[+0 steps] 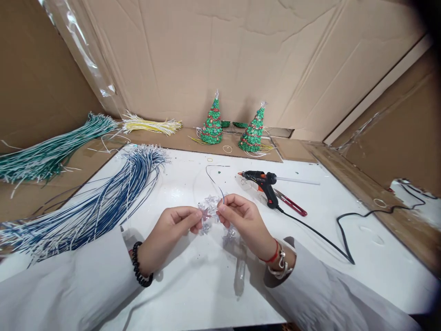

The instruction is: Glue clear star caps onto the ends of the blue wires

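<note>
At the white worktop's (193, 285) near edge, walled by brown cardboard (193, 55), the left hand (172, 227) and right hand (246, 220) pinch a clear plastic star-bead cluster (208, 209); two green beaded trees (212, 123) stand at its far edge.

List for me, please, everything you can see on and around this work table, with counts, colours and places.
star beads: a small cluster, clear, pinched between both hands at table centre
thin wire: one, dark, curving up from the beads
blue cords: one large bundle, blue and white, left on the table
green cords: one bundle, green, far left on cardboard
yellow cords: one bundle, yellow, back left
bead trees: two, green with red, back centre
glue gun: one, black and orange, right of centre, black cable trailing right
red-handled tool: one, beside the glue gun
table: one, white
cardboard walls: brown, all around
left hand: one, black bracelet
right hand: one, red string and bracelet
</note>
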A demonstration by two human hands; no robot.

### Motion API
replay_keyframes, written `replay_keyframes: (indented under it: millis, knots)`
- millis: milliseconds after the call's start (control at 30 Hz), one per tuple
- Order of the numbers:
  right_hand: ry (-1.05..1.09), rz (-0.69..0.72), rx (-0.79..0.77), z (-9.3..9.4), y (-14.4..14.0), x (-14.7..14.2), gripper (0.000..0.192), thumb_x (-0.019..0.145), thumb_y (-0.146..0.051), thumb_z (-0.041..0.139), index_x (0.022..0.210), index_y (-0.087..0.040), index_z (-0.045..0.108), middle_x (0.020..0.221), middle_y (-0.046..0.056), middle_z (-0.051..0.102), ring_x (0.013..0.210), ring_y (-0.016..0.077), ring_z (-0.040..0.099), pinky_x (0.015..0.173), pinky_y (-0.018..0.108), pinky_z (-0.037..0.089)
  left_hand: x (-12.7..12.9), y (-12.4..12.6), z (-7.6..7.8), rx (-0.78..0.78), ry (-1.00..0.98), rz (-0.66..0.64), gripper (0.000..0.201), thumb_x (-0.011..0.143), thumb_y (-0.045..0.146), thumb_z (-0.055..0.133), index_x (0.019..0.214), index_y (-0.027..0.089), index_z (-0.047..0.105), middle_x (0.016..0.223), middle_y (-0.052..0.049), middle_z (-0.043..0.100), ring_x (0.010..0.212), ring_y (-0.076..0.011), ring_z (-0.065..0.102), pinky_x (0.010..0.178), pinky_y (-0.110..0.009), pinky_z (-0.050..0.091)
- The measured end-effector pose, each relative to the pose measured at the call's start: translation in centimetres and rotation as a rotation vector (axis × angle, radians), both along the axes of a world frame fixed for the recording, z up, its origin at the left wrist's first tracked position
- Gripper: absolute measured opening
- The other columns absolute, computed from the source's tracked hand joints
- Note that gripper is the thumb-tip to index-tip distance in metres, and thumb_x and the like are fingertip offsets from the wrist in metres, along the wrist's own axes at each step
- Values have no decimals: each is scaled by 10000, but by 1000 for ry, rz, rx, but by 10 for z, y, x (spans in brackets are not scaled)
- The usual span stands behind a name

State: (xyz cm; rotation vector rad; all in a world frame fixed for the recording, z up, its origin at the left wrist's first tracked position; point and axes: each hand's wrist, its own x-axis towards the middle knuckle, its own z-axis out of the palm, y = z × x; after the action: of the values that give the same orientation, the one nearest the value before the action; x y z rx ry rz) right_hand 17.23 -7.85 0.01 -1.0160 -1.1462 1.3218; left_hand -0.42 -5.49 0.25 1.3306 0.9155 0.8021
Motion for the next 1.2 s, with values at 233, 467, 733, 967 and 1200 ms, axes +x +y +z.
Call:
replay_keyframes:
  millis: [233, 467, 733, 967, 1200]
  knots:
    - [-44, -47, 68, -6, -2, -6, 207, 765, -350, 630, 760, -171, 526, 684, -10, 507, 594, 91, 469, 529, 219, 389, 1, -2, -5, -121, -81, 53, 226, 713, 361, 675, 701, 136, 676, 604, -21, 646, 527, -101, 548, 509, -191, 438]
    - [-79, -44, 57, -9, -3, -5, 232, 771, -387, 616, 762, -174, 526, 655, -16, 495, 571, 96, 462, 521, 223, 393, 2, -3, -6, -126, -86, 55, 231, 700, 364, 693, 697, 133, 693, 598, -31, 648, 529, -113, 566, 531, -214, 484]
    - [-98, -32, 61, -7, -5, -6, 243, 777, -401, 603, 759, -171, 528, 649, -16, 483, 559, 93, 453, 517, 223, 400, 2, -5, -8, -85, -85, 19, 221, 727, 345, 677, 677, 130, 687, 580, -21, 638, 522, -92, 553, 527, -181, 473]
    - [-90, -8, 68, -7, -6, -6, 221, 794, -378, 590, 766, -167, 532, 648, -13, 489, 559, 92, 455, 510, 221, 397, 1, -5, -9, -38, -65, 23, 215, 735, 338, 667, 703, 127, 694, 582, -25, 643, 515, -94, 555, 508, -178, 468]
    - [-75, 11, 65, -9, -8, -5, 200, 807, -353, 583, 771, -163, 531, 629, -20, 485, 544, 87, 437, 509, 218, 376, 1, -5, -7, -22, -51, 10, 220, 740, 330, 661, 683, 121, 690, 576, -23, 634, 514, -92, 552, 504, -172, 467]
